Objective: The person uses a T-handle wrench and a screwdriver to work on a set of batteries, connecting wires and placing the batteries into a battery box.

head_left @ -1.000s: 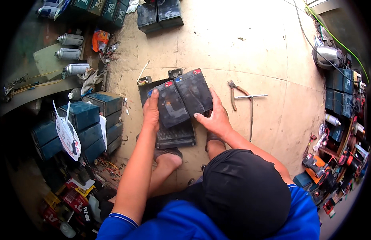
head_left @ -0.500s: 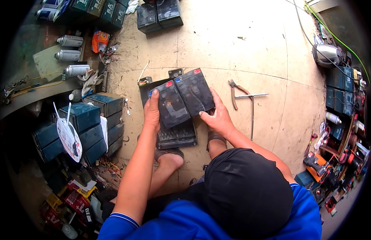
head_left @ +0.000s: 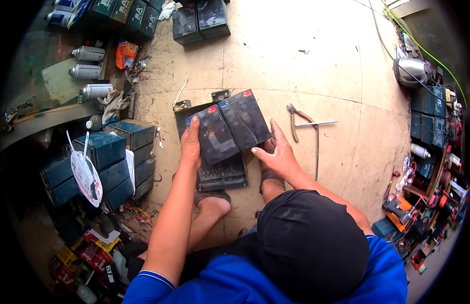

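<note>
Two dusty black batteries point(head_left: 217, 136) lie side by side at a tilt over a black open case point(head_left: 222, 175). Each has a red and a blue terminal mark along its far edge. My left hand point(head_left: 191, 147) grips the left battery by its outer side, thumb on top and the other fingers mostly hidden. Close to the near right corner of the right battery point(head_left: 247, 121), my right hand point(head_left: 279, 156) has thumb and forefinger spread, with a small gap at the battery's edge. Its other fingers are partly hidden.
Pliers point(head_left: 294, 124) and a T-handle wrench point(head_left: 317, 147) lie on the floor at right. More batteries point(head_left: 200, 23) stand at the far side, and stacked ones point(head_left: 116, 167) at left near spray cans point(head_left: 87, 71). A cluttered tool shelf point(head_left: 427, 197) lines the right.
My right hand has eased off the right battery's edge, its thumb slipping off the corner. The batteries have tipped slightly; my left hand keeps its grip. The whole view has shifted a little.
</note>
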`<action>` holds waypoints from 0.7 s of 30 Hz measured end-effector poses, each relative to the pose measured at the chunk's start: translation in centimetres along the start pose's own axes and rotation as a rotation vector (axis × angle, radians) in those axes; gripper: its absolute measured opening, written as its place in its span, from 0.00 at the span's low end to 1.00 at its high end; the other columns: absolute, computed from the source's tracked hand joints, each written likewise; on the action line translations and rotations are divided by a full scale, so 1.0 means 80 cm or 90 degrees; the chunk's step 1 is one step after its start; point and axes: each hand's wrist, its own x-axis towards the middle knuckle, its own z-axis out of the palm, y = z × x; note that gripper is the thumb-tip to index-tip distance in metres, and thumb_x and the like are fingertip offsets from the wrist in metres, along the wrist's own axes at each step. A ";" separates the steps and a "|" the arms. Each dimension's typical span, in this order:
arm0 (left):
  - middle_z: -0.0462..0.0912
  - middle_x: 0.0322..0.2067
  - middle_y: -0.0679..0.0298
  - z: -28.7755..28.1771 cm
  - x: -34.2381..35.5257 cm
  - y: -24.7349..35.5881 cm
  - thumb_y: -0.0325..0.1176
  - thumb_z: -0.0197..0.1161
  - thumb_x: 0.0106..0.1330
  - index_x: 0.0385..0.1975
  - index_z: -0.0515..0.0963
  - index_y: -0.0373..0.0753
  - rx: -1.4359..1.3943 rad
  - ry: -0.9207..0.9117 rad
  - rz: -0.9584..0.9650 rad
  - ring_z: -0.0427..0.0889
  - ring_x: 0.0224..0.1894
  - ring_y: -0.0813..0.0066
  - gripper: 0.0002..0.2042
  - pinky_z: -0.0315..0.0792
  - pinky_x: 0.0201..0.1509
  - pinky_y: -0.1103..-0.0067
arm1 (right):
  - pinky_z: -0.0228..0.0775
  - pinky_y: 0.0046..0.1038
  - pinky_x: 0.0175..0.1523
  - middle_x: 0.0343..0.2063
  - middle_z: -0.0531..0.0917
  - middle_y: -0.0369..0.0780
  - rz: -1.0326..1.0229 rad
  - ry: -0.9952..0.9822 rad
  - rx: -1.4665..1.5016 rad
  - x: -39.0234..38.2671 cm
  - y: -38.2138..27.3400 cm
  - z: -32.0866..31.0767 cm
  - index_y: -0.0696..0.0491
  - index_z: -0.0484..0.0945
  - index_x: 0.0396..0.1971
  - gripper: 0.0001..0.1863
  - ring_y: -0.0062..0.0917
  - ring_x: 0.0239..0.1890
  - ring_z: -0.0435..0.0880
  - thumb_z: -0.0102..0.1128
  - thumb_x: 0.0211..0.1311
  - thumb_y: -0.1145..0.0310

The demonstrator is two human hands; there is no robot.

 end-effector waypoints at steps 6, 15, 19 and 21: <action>0.88 0.48 0.59 0.002 0.002 -0.004 0.66 0.66 0.68 0.56 0.81 0.34 -0.008 0.005 0.011 0.86 0.48 0.70 0.36 0.79 0.57 0.74 | 0.69 0.38 0.70 0.64 0.75 0.57 0.221 0.051 -0.271 -0.085 0.038 -0.032 0.61 0.58 0.75 0.52 0.45 0.68 0.76 0.77 0.53 0.61; 0.87 0.46 0.59 -0.004 0.002 -0.002 0.65 0.67 0.68 0.54 0.81 0.33 -0.019 0.003 0.010 0.85 0.46 0.71 0.36 0.79 0.54 0.74 | 0.73 0.35 0.64 0.53 0.84 0.51 0.393 -0.605 -0.068 -0.121 0.035 -0.139 0.60 0.74 0.63 0.35 0.37 0.57 0.83 0.75 0.55 0.65; 0.87 0.45 0.60 -0.001 -0.002 0.000 0.65 0.67 0.68 0.54 0.81 0.33 -0.029 -0.009 0.006 0.86 0.44 0.71 0.35 0.80 0.53 0.74 | 0.75 0.34 0.61 0.48 0.88 0.48 0.355 -0.818 -0.026 -0.088 0.010 -0.182 0.59 0.82 0.57 0.28 0.33 0.53 0.86 0.74 0.56 0.67; 0.87 0.46 0.60 -0.004 0.000 -0.001 0.64 0.67 0.68 0.54 0.81 0.34 -0.031 -0.007 0.005 0.86 0.45 0.72 0.34 0.80 0.53 0.75 | 0.77 0.32 0.57 0.43 0.90 0.44 0.050 -0.527 -0.325 -0.061 -0.015 -0.181 0.59 0.86 0.50 0.19 0.28 0.49 0.87 0.72 0.59 0.69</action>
